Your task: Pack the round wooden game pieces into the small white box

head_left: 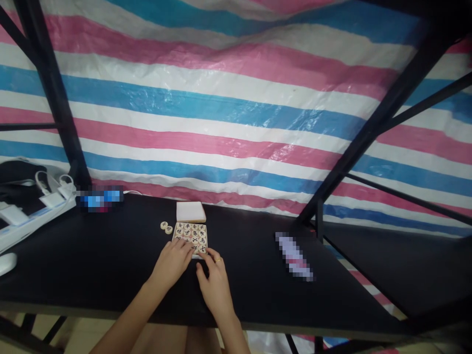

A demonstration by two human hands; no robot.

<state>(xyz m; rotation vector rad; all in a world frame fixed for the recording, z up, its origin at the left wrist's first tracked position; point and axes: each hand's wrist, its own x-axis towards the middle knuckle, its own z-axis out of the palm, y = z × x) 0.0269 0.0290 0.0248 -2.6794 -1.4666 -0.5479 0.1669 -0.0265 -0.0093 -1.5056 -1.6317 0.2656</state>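
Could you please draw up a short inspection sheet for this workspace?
Surface: black table.
Job's things: box of round marked pieces; pale lid behind; two loose pieces to its left.
Clutter: pixelated item right, another back left; white rounded object at the left edge.
Hands: left hand over the near pieces, grip unclear; right hand at the near right corner, thumb and forefinger apart.
Cables: white, around the power strip.
Surroundings: striped sheet, black poles.

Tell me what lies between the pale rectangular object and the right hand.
In the head view, the tray of round marked pieces lies between the pale object and the right hand.
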